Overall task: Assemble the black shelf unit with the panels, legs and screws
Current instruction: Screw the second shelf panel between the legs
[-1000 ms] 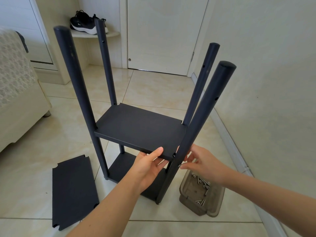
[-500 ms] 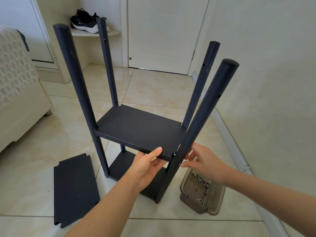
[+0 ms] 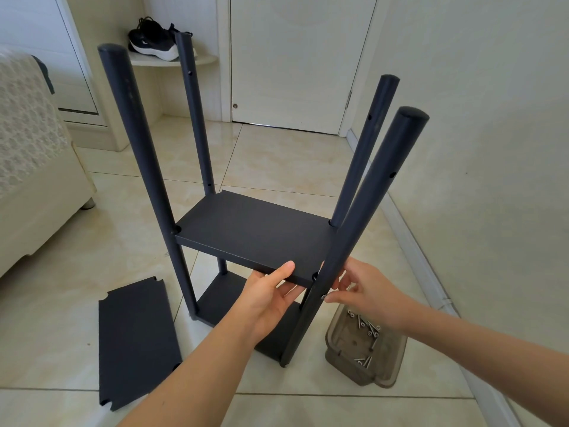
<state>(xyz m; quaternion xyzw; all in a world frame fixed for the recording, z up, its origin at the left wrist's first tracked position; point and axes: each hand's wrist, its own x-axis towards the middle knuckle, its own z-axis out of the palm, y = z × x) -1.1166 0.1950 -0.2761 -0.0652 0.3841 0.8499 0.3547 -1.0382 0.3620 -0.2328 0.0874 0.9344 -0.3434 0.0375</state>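
Note:
The black shelf unit stands on the tiled floor with several round legs rising around a middle panel [image 3: 252, 232] and a bottom panel [image 3: 224, 300]. My left hand [image 3: 268, 298] grips the middle panel's near edge, thumb on top, fingers underneath. My right hand [image 3: 363, 291] pinches a small silver screw [image 3: 324, 297] against the side of the near right leg [image 3: 354, 232], just below the panel's corner. A loose black panel [image 3: 135, 343] lies flat on the floor at the left.
A clear brownish plastic tray [image 3: 388, 362] holding several screws sits on the floor right of the unit. A cream sofa [image 3: 34, 186] is at the left, a wall with skirting at the right, a white door behind, and black shoes [image 3: 154, 41] on a corner shelf.
The hands have barely shifted. My right hand's fingertips have settled lower against the near right leg with the screw; the view has tilted slightly.

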